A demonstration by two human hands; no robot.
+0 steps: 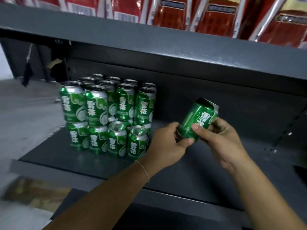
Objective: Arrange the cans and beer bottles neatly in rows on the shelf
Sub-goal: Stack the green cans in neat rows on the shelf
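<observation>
Both bare hands, left hand [167, 143] and right hand [221, 138], close their grip around one dented green aluminium can [197, 118], tilted above the dark grey metal shelf [191, 173]. Well apart to its left, the two-tier block of matching green cans [108, 117] stands in rows; this can remains unplaced, and no beer bottles show.

Premises: shop or stockroom. Evidence: dark grey metal shelf [166, 163] carrying stacked green beer cans [106, 113] left of the hands; red packaged goods [216, 14] standing in a row overhead; concrete floor [25, 113] showing further left.
</observation>
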